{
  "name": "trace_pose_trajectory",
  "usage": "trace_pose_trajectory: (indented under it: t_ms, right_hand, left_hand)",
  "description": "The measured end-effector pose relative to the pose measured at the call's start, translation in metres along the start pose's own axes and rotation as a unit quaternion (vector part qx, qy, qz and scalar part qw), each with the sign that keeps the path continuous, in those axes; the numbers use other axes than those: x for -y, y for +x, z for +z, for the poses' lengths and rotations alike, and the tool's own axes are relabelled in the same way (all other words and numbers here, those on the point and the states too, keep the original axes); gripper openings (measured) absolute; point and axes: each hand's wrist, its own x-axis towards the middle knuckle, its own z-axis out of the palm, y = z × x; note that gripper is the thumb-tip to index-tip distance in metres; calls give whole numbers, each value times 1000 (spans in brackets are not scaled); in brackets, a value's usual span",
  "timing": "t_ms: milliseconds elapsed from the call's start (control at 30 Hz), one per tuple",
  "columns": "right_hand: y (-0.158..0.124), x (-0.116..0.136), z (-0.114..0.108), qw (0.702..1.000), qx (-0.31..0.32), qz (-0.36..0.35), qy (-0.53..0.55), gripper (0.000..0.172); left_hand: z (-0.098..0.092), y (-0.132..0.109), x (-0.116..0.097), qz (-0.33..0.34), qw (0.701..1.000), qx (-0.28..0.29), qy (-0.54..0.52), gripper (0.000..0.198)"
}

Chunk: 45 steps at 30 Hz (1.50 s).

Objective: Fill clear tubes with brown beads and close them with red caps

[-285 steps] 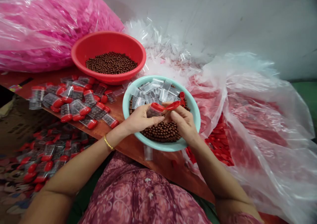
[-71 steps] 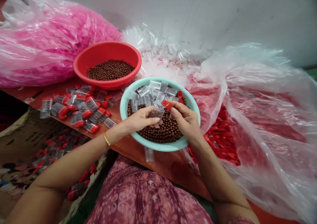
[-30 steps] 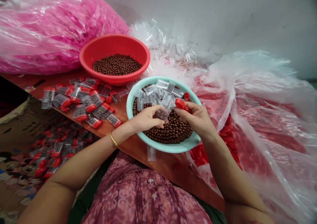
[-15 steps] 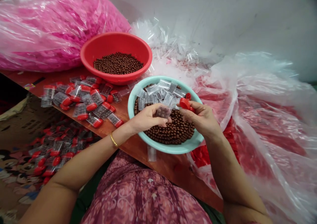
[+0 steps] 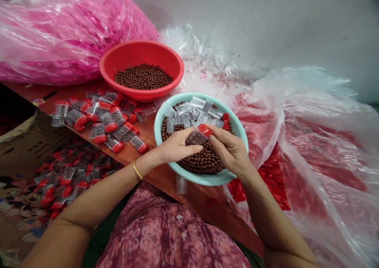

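Observation:
Over the light blue basin [image 5: 162, 163], my left hand [image 5: 176, 146] is closed on a small clear plastic container [image 5: 194, 138] with brown balls inside. A red cap [image 5: 205, 130] sits at the container's open end, and my right hand [image 5: 229, 147] pinches it there. Whether the cap is fully seated I cannot tell. Brown balls [image 5: 204, 159] fill the basin below. Clear containers without caps [image 5: 197, 103] lie on them at the far side, with another red cap [image 5: 226, 120] at the right.
A red basin [image 5: 142, 93] of brown balls stands behind. Capped, filled containers [image 5: 108, 122] lie on the table at left, more in a cardboard box [image 5: 17, 141] below. Pink pieces fill a bag [image 5: 74, 35] at back left; a bag of red caps [image 5: 275, 177] lies at right.
My right hand has brought the red cap left and down onto the container in my left hand. A second red cap now shows at the basin's right side.

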Motion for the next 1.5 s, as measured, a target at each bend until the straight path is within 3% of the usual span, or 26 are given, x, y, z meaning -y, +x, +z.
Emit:
trace_pose_trajectory:
  t_ms: [267, 433, 667, 800, 933, 1033, 1200, 1300, 1433, 1500]
  right_hand:
    - [-10, 1, -4, 979, 35, -99, -172, 40]
    - [-13, 0, -7, 964, 55, -191, -178, 47]
    - [-21, 1, -7, 918, 46, -302, -254, 62]
    - [-22, 9, -3, 934, -10, -245, -260, 59]
    - [-18, 13, -3, 946, 28, -198, -256, 57]
    - [-17, 11, -3, 942, 62, -210, -255, 59]
    - [-17, 9, -3, 917, 66, -266, -290, 64]
    - [-14, 9, -7, 927, 61, -251, -273, 57]
    - [-2, 8, -7, 982, -14, -131, -138, 37]
    - [8, 7, 2, 996, -79, -26, -28, 44]
  left_hand:
    - [1, -3, -2, -6, 991, -17, 135, 26]
    - [2, -4, -2, -22, 989, 7, 143, 13]
    - [0, -4, -10, -53, 985, 79, 144, 11]
    - [1, -1, -10, -61, 993, 69, 74, 16]
    - [3, -2, -6, -66, 996, 40, 48, 17]
    - [3, -3, -6, -68, 994, 40, 78, 16]
    - [2, -2, -7, -76, 989, 45, 120, 13]
    - [3, 0, -6, -68, 990, 28, 117, 14]
    - [4, 1, -8, -77, 992, 48, 84, 15]
    - [4, 1, -10, -100, 986, 77, 105, 12]
